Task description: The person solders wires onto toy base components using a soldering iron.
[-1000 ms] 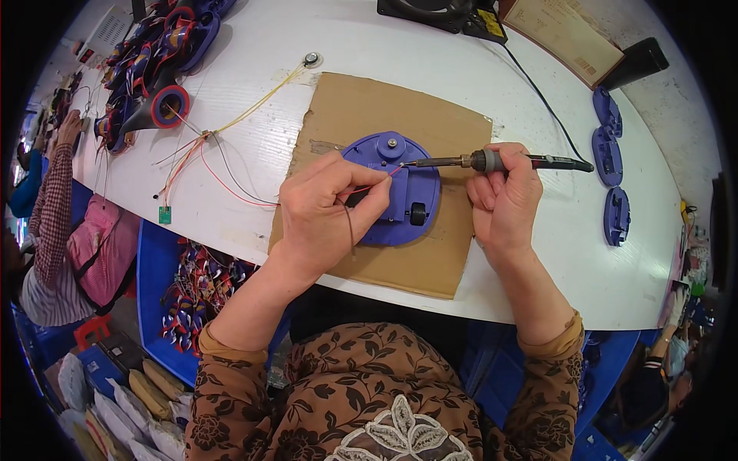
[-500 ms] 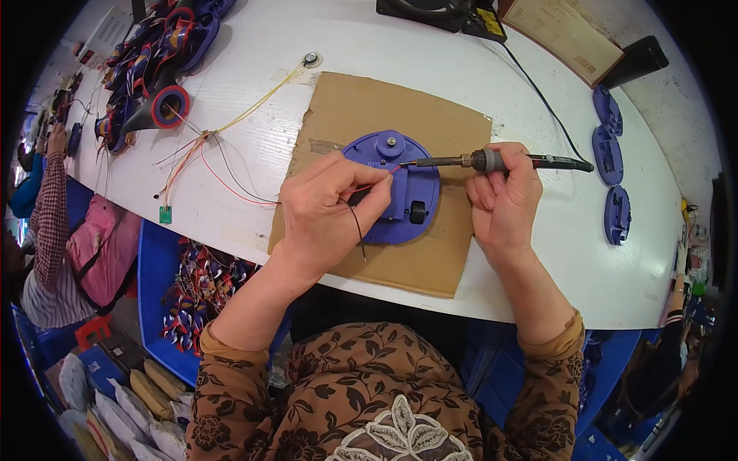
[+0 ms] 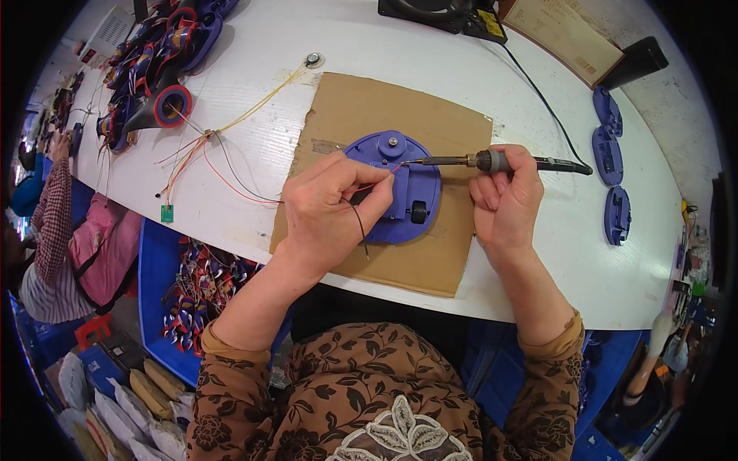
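A round purple plastic base with a black wheel rests on a brown cardboard sheet. My left hand is above the base's left side, thumb and fingertips pinching a red wire. A dark wire hangs from under those fingers. In my right hand is a soldering iron, gripped by its handle and lying almost level. Its tip meets or nearly meets the red wire's end over the base; exact contact is too small to tell. My left fingers hide part of the base.
Left on the white table lie wires with a green circuit board and a small round speaker, beside piled purple-and-red parts. Purple shells line the right edge. The iron's cord runs backward. Blue bins flank my lap.
Both hands, the wire and the iron hold nearly the same place. At the far right edge, another person's arm has shifted.
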The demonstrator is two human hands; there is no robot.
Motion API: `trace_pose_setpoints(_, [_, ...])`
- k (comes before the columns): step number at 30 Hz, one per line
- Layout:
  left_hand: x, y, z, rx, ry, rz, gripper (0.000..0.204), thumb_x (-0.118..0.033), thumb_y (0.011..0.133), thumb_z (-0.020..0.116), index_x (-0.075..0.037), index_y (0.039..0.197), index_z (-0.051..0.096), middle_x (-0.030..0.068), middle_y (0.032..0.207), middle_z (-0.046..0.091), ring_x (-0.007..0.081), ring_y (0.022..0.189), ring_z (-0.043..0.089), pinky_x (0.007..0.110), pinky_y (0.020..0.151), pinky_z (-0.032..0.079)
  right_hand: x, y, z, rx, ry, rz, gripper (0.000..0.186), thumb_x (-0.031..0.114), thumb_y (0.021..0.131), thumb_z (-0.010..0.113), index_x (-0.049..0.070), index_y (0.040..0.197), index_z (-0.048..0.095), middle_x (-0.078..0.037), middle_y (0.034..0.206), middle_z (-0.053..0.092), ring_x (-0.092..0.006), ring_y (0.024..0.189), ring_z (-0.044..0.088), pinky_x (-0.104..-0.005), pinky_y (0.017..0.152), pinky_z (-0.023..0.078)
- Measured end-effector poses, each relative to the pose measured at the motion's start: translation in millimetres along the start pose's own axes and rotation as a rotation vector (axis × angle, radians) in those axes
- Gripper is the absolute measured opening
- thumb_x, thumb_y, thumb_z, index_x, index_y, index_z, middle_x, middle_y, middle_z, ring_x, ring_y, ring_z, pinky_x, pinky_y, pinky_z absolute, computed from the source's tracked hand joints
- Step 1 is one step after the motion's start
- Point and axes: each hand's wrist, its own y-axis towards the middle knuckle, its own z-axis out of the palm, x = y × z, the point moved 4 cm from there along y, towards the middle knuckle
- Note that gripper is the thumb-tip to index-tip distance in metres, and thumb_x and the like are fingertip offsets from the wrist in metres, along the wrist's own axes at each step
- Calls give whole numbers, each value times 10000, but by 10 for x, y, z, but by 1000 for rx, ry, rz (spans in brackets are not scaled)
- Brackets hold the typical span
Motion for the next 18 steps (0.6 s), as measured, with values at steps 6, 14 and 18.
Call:
trace_pose_setpoints(6, [3, 4, -2, -5, -10, 0, 69, 5, 649, 697, -23, 690, 650, -15, 514, 432, 51, 473, 354, 213, 435, 260, 8, -13, 34, -20, -31, -11, 160, 183, 860, 472, 47, 776, 484, 1, 578, 394, -66, 387, 239, -234, 383, 209])
trace_pose_setpoints(14, [-7, 18, -10, 2, 22, 21, 108, 21, 630, 696, -21, 659, 601, 43, 564, 553, 95, 465, 508, 207, 417, 381, 9, 15, 13, -52, 38, 33, 188, 194, 839, 496, 33, 742, 498, 20, 508, 331, -67, 384, 236, -236, 384, 199])
trace_pose_setpoints(18, [-5, 24, -8, -1, 0, 11, 105, 20, 633, 695, -19, 665, 602, 41, 563, 547, 92, 467, 504, 204, 418, 377, 7, 18, 14, -66, 30, 30, 189, 193, 830, 504, 31, 733, 498, 26, 489, 304, -66, 383, 233, -237, 384, 197])
